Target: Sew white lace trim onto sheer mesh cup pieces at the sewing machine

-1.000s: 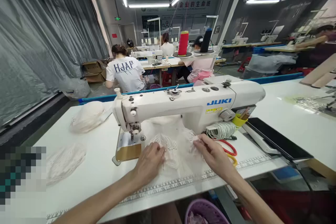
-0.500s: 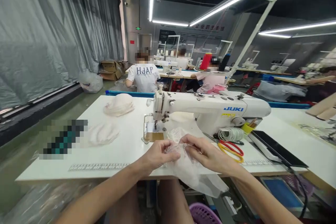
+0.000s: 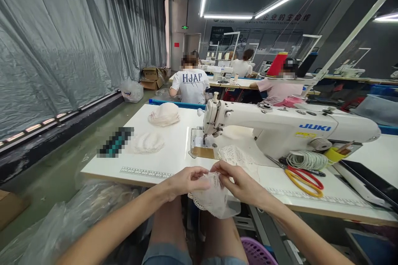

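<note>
White lace (image 3: 214, 199) is pinched by the left hand (image 3: 185, 183) and right hand (image 3: 239, 181) — fingers (image 3: 196, 170) bent, tips closed on its upper edge; the hands are held near each other.

Sheer white it is on the held lace piece (image 3: 213, 198), rows of tiny openings dotting its scalloped edge, and creamy openwork runs across the lace panel (image 3: 234, 155) lying by the machine! Glossy white on the sewing machine (image 3: 248, 126), bold blue JUKI letters and a yellow label (image 3: 305, 135). Now the scissor handles (image 3: 319, 193), loops of red and yellow, beside a pale cord coil (image 3: 298, 160) and a yellow-green cup (image 3: 332, 155). Dark graduations stripe the ruler strip (image 3: 146, 172) on the white tabletop (image 3: 178, 159); below, a purple basket (image 3: 256, 252) pierced with holes!
</note>
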Demonstrator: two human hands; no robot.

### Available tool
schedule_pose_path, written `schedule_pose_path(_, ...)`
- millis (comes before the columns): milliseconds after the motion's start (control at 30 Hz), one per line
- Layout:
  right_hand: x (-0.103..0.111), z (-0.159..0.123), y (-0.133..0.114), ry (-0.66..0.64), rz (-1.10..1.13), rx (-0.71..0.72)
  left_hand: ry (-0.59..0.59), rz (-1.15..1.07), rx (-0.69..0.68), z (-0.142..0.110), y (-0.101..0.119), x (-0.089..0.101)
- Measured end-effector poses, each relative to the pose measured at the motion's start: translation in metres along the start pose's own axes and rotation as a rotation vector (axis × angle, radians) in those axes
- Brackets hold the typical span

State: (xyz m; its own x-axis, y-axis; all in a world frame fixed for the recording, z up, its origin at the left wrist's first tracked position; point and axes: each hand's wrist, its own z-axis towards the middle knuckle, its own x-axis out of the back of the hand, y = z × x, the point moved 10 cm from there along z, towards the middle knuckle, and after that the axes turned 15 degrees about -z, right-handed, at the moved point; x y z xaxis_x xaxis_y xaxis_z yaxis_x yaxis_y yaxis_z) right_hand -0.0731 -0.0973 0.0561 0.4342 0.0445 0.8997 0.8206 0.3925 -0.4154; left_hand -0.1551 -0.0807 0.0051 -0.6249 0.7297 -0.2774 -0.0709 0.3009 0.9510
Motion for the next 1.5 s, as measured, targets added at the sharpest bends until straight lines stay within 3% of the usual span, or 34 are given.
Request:
schedule_pose_path(100,0.000,0.004,0.000,0.033,-0.035,0.018,0.150,0.120,-0.034,0.014,0.002,0.014)
schedule_pose_path(200,0.004,0.008,0.010,0.081,-0.073,-0.005,0.209,0.191,-0.074,0.028,0.007,0.023)
schedule_pose_path(400,0.002,0.014,0.022,0.126,-0.064,0.064,0.123,0.257,-0.026,0.048,0.007,0.028)
schedule_pose_path(533,0.005,0.016,0.031,0.177,-0.091,0.076,0.149,0.391,-0.022,0.056,0.004,0.040)
schedule_pose_path(733,-0.003,0.022,0.037,0.118,-0.022,0.112,0.086,0.222,0.002,0.061,0.011,0.034)
schedule_pose_path(867,-0.003,0.027,0.048,0.133,-0.039,0.038,0.015,0.305,0.030,0.062,0.009,0.029)
schedule_pose_path(967,-0.008,0.027,0.056,0.091,-0.053,-0.029,-0.006,0.224,0.032,0.057,0.006,0.035)
schedule_pose_path(1267,-0.027,0.038,0.059,0.114,0.018,-0.111,0.137,0.092,-0.001,0.053,-0.004,0.062)
schedule_pose_path(1400,-0.017,0.039,0.071,0.153,0.062,-0.153,0.231,0.050,0.061,0.057,-0.016,0.078)
schedule_pose_path(1500,0.002,0.026,0.095,0.211,0.244,-0.293,0.244,0.039,0.089,0.061,-0.019,0.083)
